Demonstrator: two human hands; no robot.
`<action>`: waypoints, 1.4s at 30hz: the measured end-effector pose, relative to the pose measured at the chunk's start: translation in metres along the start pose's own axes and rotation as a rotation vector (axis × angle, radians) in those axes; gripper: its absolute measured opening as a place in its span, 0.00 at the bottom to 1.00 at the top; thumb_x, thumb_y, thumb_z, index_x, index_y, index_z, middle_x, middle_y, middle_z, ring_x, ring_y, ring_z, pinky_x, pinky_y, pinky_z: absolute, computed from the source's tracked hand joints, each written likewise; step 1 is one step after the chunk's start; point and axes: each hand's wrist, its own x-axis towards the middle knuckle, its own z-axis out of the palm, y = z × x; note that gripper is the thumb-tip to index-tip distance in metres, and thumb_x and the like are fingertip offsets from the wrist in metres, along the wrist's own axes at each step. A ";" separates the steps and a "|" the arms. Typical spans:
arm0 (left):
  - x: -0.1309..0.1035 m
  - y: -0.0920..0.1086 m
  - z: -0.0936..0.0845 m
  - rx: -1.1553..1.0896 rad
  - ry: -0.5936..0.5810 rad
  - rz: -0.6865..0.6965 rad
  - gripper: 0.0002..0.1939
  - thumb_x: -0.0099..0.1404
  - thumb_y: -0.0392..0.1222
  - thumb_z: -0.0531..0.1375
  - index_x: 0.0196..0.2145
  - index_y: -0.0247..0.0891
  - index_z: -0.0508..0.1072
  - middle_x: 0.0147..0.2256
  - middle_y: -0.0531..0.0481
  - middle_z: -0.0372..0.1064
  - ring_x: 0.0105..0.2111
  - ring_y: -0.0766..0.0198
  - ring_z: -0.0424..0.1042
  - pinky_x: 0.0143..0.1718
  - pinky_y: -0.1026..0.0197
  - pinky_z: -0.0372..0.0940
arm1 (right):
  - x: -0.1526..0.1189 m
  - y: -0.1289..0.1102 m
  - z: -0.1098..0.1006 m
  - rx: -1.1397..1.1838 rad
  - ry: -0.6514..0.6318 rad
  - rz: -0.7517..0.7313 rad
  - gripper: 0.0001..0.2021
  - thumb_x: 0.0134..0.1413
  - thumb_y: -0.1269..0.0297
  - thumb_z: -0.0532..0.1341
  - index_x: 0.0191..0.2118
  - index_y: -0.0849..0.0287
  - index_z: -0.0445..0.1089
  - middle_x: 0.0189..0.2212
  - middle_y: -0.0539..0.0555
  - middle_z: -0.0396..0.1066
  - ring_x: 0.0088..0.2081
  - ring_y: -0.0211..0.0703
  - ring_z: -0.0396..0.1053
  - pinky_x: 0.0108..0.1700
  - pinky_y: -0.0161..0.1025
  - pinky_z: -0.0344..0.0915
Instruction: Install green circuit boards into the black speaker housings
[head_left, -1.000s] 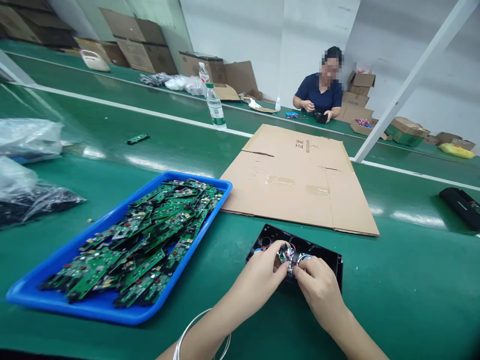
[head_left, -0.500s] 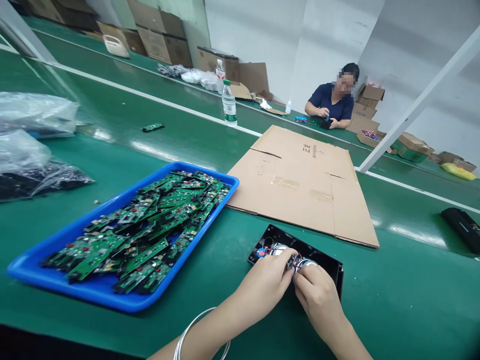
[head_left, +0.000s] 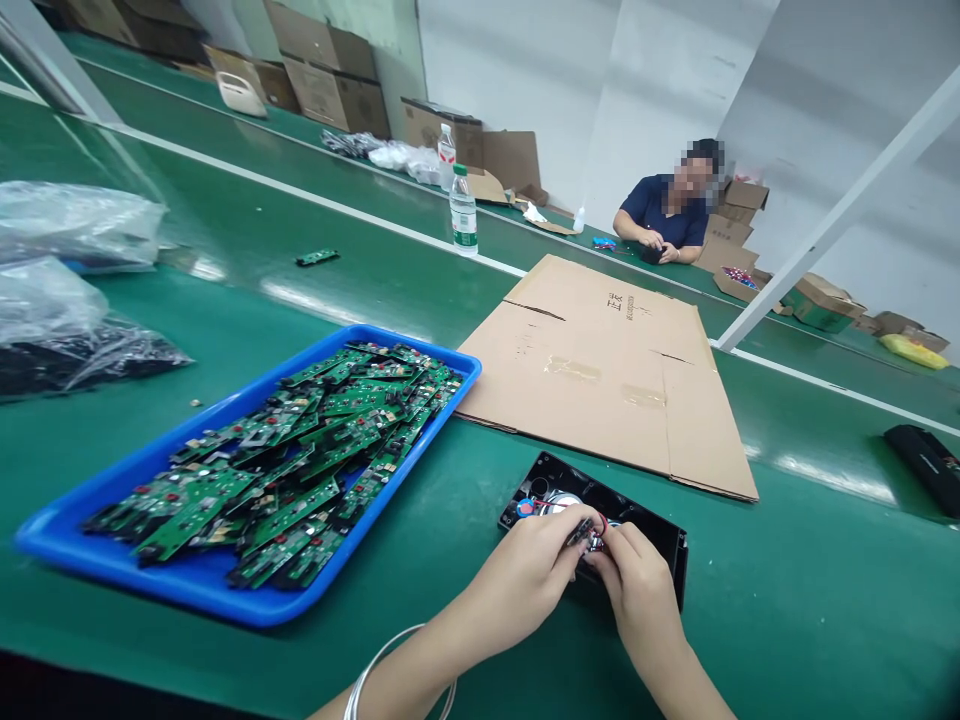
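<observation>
A black plastic casing [head_left: 611,492] lies on the green bench under both my hands, its inner side facing up. Inside it are silver round speakers [head_left: 556,502], partly covered by my fingers, and a small blue and red disc [head_left: 525,508] at the left end. My left hand [head_left: 541,552] is closed, pinching a small circuit board [head_left: 580,531] above the casing. My right hand [head_left: 639,572] is closed too, its fingertips meeting the board and pinching a thin red wire [head_left: 603,521]. The exact contact between wire and board is hidden by the fingers.
On the left stands a blue tray [head_left: 300,600] heaped with green circuit boards [head_left: 330,430]. A flat cardboard sheet [head_left: 600,400] lies beyond the casing. Plastic bags [head_left: 75,300] sit far left, a water bottle [head_left: 463,215] farther back. Another person [head_left: 664,215] works across the bench.
My hands have lifted slightly and my fingers have shifted around the small board, so more of it shows. The casing stays put. The person opposite has moved their hands slightly.
</observation>
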 end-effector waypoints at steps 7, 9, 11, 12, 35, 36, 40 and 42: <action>-0.003 0.000 0.004 -0.030 0.002 -0.041 0.15 0.64 0.34 0.46 0.44 0.39 0.68 0.33 0.48 0.71 0.26 0.64 0.68 0.26 0.65 0.62 | -0.001 -0.005 0.003 0.099 0.015 0.069 0.16 0.67 0.62 0.44 0.37 0.62 0.66 0.28 0.54 0.63 0.27 0.38 0.63 0.25 0.34 0.62; -0.003 -0.002 0.004 -0.032 -0.004 -0.052 0.15 0.64 0.35 0.46 0.44 0.39 0.68 0.32 0.48 0.71 0.25 0.64 0.68 0.26 0.65 0.62 | -0.002 -0.005 0.005 0.100 0.008 0.078 0.17 0.67 0.61 0.44 0.36 0.62 0.66 0.27 0.54 0.63 0.27 0.39 0.63 0.25 0.34 0.62; -0.002 -0.005 0.003 -0.054 -0.009 -0.080 0.14 0.64 0.36 0.46 0.43 0.40 0.68 0.30 0.50 0.70 0.25 0.64 0.69 0.27 0.65 0.63 | -0.002 -0.004 0.007 0.107 0.011 0.082 0.17 0.66 0.60 0.44 0.37 0.62 0.67 0.27 0.54 0.63 0.27 0.39 0.63 0.25 0.35 0.63; -0.002 -0.006 0.002 -0.068 -0.016 -0.102 0.14 0.64 0.37 0.46 0.43 0.40 0.67 0.28 0.51 0.70 0.25 0.64 0.69 0.27 0.65 0.63 | -0.002 -0.003 0.007 0.119 0.014 0.087 0.17 0.66 0.60 0.45 0.38 0.62 0.67 0.27 0.54 0.64 0.27 0.40 0.64 0.26 0.36 0.63; 0.003 -0.025 0.004 -0.182 0.011 -0.219 0.34 0.49 0.42 0.60 0.54 0.35 0.57 0.25 0.56 0.65 0.21 0.68 0.62 0.24 0.66 0.58 | -0.013 0.043 -0.039 -0.193 -0.360 0.445 0.37 0.31 0.62 0.63 0.55 0.62 0.60 0.57 0.59 0.52 0.57 0.55 0.50 0.58 0.52 0.48; 0.001 -0.030 0.003 -0.187 -0.001 -0.187 0.34 0.49 0.43 0.59 0.54 0.35 0.57 0.26 0.54 0.66 0.23 0.67 0.63 0.25 0.66 0.59 | -0.023 0.060 -0.048 -0.226 -0.265 0.459 0.36 0.32 0.61 0.62 0.54 0.62 0.60 0.56 0.59 0.54 0.56 0.55 0.51 0.58 0.50 0.49; -0.002 -0.064 -0.001 -0.038 -0.059 -0.122 0.23 0.56 0.48 0.53 0.49 0.38 0.63 0.29 0.51 0.68 0.25 0.65 0.64 0.27 0.65 0.58 | -0.082 0.145 -0.091 -0.327 -0.084 0.665 0.31 0.39 0.50 0.60 0.50 0.59 0.61 0.45 0.58 0.65 0.45 0.53 0.64 0.45 0.48 0.63; -0.002 -0.087 0.000 0.033 -0.110 -0.166 0.22 0.57 0.50 0.51 0.47 0.38 0.65 0.27 0.51 0.66 0.24 0.66 0.63 0.25 0.66 0.57 | -0.120 0.190 -0.113 -0.493 0.098 0.766 0.29 0.39 0.45 0.59 0.47 0.57 0.62 0.41 0.58 0.68 0.39 0.56 0.67 0.37 0.50 0.66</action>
